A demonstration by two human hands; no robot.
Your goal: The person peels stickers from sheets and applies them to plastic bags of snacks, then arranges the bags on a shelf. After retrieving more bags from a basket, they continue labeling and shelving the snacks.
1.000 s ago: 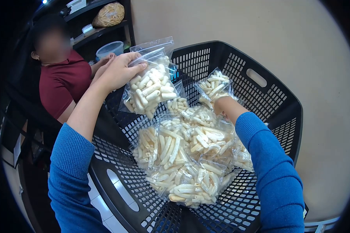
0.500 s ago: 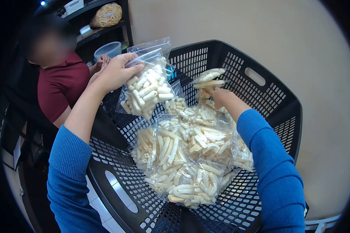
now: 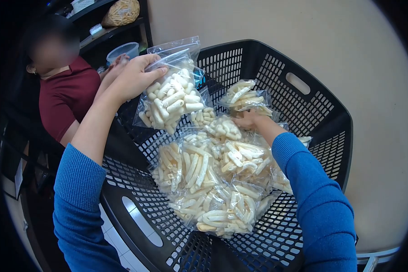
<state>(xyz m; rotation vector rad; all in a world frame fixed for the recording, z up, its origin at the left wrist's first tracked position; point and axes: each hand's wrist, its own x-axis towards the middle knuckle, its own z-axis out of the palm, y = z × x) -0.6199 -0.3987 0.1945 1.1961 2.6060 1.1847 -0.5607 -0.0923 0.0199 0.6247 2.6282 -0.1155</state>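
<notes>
A black slatted basket (image 3: pixel 324 120) fills most of the view, tilted toward the camera, with a heap of clear bags (image 3: pixel 213 181) of pale snack sticks lying in it. Across the basket's far left rim sits a person in a dark red shirt (image 3: pixel 65 97); one of their hands shows just behind the wearer's left hand, near a clear plastic tub (image 3: pixel 121 51). Above that, a dark shelf (image 3: pixel 105 28) holds a larger sack of the same snacks (image 3: pixel 120 12). Pale floor lies beyond the basket on the right.

The left hand (image 3: pixel 133 79) is closed on the top edge of a filled bag (image 3: pixel 170 97), held up over the basket's left inner wall. The bag hangs with its long axis running roughly top to bottom, mouth upward under the fingers, its bottom leaning down to the left. A second empty-looking bag top sticks up just behind it.

The right hand (image 3: pixel 249 120) is down among the heap, closed on the lower edge of a smaller bag (image 3: pixel 244 96). That bag stands above the hand near the basket's back wall, its sticks fanned out sideways.
</notes>
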